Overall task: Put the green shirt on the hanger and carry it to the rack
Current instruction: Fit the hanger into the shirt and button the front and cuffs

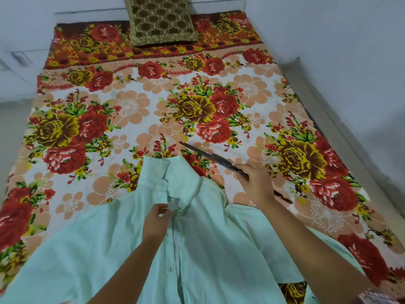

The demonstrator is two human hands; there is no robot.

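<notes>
The pale green shirt (122, 242) lies spread on the bed, collar pointing away from me. My left hand (156, 222) pinches the button placket just below the collar. My right hand (257, 185) is closed around the middle of a dark hanger (210, 157), blurred by motion. It holds the hanger above the bedsheet to the right of the collar. One hanger arm points up-left, and the other end sticks out behind my wrist.
A floral bedsheet (153, 102) in red, yellow and peach covers the bed. A green-gold patterned cushion (161, 18) lies at the head of the bed. White walls stand behind and to the right. No rack is in view.
</notes>
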